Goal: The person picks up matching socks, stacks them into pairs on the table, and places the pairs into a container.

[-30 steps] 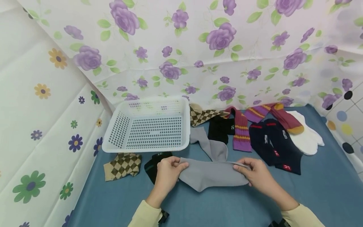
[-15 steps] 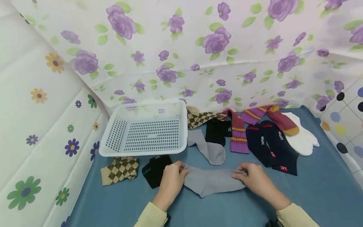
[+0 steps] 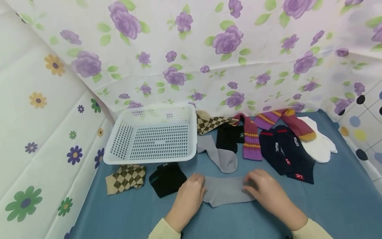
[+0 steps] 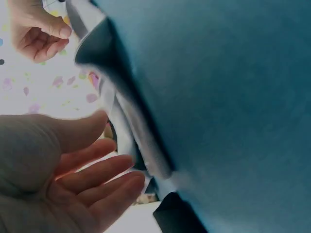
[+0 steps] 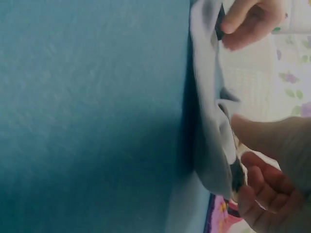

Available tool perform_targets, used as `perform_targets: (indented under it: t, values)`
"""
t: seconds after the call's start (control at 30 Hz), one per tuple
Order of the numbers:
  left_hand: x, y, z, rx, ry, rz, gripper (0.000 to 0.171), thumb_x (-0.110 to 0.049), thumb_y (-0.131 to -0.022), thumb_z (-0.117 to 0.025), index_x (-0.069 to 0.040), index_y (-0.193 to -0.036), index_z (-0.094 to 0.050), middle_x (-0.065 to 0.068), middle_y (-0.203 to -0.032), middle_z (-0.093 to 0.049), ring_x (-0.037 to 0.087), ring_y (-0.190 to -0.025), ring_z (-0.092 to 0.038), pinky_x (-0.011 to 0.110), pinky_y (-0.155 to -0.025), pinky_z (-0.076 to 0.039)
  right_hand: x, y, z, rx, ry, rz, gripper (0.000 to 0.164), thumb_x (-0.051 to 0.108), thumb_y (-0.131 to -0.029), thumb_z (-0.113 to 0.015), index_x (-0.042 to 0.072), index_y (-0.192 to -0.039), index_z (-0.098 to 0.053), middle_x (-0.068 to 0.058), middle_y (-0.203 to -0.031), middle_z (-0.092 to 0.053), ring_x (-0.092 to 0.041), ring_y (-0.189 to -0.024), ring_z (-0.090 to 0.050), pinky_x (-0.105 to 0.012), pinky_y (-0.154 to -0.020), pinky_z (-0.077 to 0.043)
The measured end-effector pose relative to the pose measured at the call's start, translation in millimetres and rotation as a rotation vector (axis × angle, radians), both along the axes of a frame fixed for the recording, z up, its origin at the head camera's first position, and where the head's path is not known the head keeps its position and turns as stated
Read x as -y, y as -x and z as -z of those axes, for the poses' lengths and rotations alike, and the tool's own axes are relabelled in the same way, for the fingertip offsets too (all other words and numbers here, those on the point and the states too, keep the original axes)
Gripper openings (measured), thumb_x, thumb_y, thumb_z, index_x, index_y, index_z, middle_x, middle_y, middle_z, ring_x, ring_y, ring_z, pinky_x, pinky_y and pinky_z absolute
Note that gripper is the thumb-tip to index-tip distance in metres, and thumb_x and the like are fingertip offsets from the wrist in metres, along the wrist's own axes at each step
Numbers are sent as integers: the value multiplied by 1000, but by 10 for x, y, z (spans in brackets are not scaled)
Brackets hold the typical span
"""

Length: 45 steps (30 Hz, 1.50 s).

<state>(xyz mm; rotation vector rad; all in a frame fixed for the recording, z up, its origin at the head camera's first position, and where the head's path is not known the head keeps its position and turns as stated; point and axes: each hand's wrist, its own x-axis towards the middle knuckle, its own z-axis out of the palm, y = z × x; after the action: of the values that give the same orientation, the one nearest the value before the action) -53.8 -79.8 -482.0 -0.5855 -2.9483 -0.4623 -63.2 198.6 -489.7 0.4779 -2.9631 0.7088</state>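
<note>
Grey sock [image 3: 225, 191] lower centre, spread lengthwise on worktop [image 3: 228, 222], seemingly so it lies straight | left hand [image 3: 189, 199], right hand [image 3: 266, 191] at its ends, fingers [image 4: 104, 172] relaxed, parted, gripping nothing | bent grey sock [image 3: 227, 161] just above; black sock [image 3: 168, 182] crowds left hand | basket [image 3: 150, 161] left of centre, navy socks [image 3: 299, 157] right.

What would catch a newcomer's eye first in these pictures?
Probably the white basket, left of centre before a purple-flowered sheet. Next, the nearer grey sock on the blue cloth, between the left hand and right hand; then the striped socks toward the back right.
</note>
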Motion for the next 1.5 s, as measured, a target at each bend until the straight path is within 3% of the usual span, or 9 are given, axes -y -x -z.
perform_targets:
  t: [0.1,0.23,0.43,0.77,0.9,1.07,1.2,1.33,1.5]
  values:
    - [43,-59,51,108,56,20,41,-21,-81,-72,-4,-116,-59,6,-108,-57,17,-105,-53,27,-83,-45,60,-37,76,68,-45,-74,23,41,-74,-77,32,-88,-60,19,-84,-51,-3,-75,-43,-22,-66,-43]
    - [76,-80,77,181,57,37,49,-22,-79,-74,-1,-120,-56,11,-115,-55,21,-111,-50,29,-87,-44,65,-55,148,139,-119,-79,21,43,-76,-74,31,-85,-59,18,-77,-45,-4,-72,-41,-23,-62,-40]
    - [65,-21,58,195,55,38,59,-29,-79,-73,0,-126,-53,17,-132,-48,30,-122,-43,34,-92,-40,-16,4,122,205,-177,-65,27,45,-75,-73,27,-81,-54,10,-72,-41,-8,-67,-39,-26,-57,-36]
    - [101,44,0,224,64,56,62,-28,-77,-75,2,-127,-53,19,-132,-47,31,-121,-44,35,-90,-42,-36,111,65,283,-136,-90,31,50,-75,-71,26,-79,-51,8,-72,-43,-8,-66,-40,-27,-56,-36]
    - [94,35,24,230,59,54,62,-27,-76,-76,2,-126,-53,19,-132,-47,31,-121,-44,35,-89,-43,-22,165,-19,317,-126,-48,29,52,-76,-69,28,-79,-53,10,-67,-45,-6,-61,-42,-26,-53,-37]
    - [79,60,32,234,53,55,60,-27,-75,-76,1,-124,-55,19,-131,-48,31,-121,-44,33,-88,-43,96,347,-191,181,-119,7,31,48,-81,-68,20,-88,-59,9,-64,-47,-7,-54,-42,-27,-48,-37]
    - [88,79,29,229,53,51,58,-26,-75,-76,0,-123,-55,19,-130,-49,31,-120,-45,33,-87,-44,199,566,-225,78,-62,15,41,46,-82,-68,11,-102,-59,4,-72,-52,-9,-56,-44,-28,-49,-39]
    - [79,73,32,237,66,55,59,-27,-77,-76,0,-124,-55,19,-131,-48,32,-121,-44,33,-87,-44,220,748,-131,121,-64,24,48,49,-83,-65,7,-106,-58,2,-73,-51,-10,-58,-46,-28,-49,-40]
    - [71,51,27,266,79,51,61,-28,-78,-74,0,-127,-52,18,-133,-46,31,-123,-42,32,-88,-43,265,869,-9,200,-79,31,52,56,-83,-62,7,-101,-61,2,-70,-49,-12,-60,-47,-28,-51,-40]
